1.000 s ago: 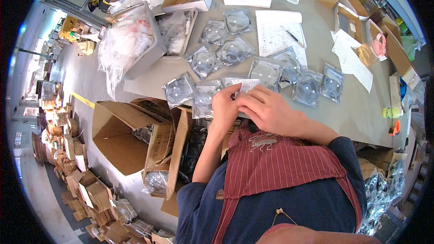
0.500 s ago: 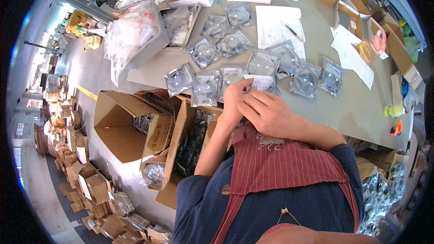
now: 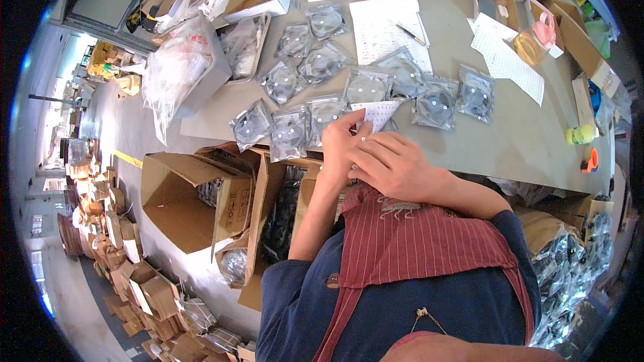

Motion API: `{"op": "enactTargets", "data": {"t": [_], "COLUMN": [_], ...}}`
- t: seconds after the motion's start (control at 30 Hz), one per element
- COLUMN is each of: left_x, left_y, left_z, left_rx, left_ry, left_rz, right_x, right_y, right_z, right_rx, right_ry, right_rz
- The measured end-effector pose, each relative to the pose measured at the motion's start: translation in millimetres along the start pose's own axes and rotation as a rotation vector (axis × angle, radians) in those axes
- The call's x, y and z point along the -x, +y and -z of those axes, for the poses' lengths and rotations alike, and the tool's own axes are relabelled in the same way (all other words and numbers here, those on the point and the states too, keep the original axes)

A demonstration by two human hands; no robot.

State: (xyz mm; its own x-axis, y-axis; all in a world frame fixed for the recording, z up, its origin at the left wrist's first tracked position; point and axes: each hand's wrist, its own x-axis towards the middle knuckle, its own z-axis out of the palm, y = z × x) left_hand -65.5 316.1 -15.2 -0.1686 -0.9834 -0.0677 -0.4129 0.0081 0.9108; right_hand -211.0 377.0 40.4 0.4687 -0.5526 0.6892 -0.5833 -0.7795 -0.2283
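My left hand (image 3: 341,139) pinches a small white sheet (image 3: 381,112) printed with rows of small marks, held at the table's near edge. Close against it, my right hand (image 3: 394,166) has its fingers bent and closed. A tiny white spot shows at its fingertips; I cannot make out what it is. Just beyond the sheet lie clear zip bags (image 3: 367,87) with dark round coiled parts inside, several bearing a small white dot. More such bags (image 3: 290,133) spread to the left, and another bag (image 3: 476,94) lies to the right.
Papers with a pen (image 3: 410,33) lie behind the bags. A grey bin (image 3: 204,74) of plastic bags and a tray (image 3: 263,47) stand at the left. Open cartons (image 3: 178,191) sit below the table's left edge. An orange tape roll (image 3: 589,160) is at the right.
The sheet in my left hand has tilted and now stands up more to a corner. The table view has shifted slightly left and up; my hands stay close together.
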Motion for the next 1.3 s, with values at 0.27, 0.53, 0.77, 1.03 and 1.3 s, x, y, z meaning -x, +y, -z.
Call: {"op": "enactTargets", "data": {"t": [0.27, 0.53, 0.77, 1.03, 1.3], "left_x": [0.3, 0.3, -3.7, -5.7, -5.9], "left_y": [23.0, 29.3, 26.7, 32.8, 32.6], "left_z": [-6.3, -14.1, -15.7, -11.5, -13.6], "left_rx": [-0.038, -0.035, -0.027, -0.117, -0.135], "left_ry": [-0.011, -0.008, 0.005, 0.021, 0.067], "left_rz": [-0.053, -0.053, -0.086, -0.084, -0.088], "right_x": [5.6, 15.4, 14.3, 15.9, 18.9], "right_y": [7.9, 11.7, 11.0, 14.4, 27.8], "right_z": [17.3, 11.5, 6.3, 13.6, 16.7], "right_rx": [0.001, 0.032, -0.052, -0.854, -1.253], "right_ry": [0.100, 0.126, 0.140, 0.073, 0.137], "right_rz": [-0.097, 0.015, -0.091, -0.643, -0.939]}}
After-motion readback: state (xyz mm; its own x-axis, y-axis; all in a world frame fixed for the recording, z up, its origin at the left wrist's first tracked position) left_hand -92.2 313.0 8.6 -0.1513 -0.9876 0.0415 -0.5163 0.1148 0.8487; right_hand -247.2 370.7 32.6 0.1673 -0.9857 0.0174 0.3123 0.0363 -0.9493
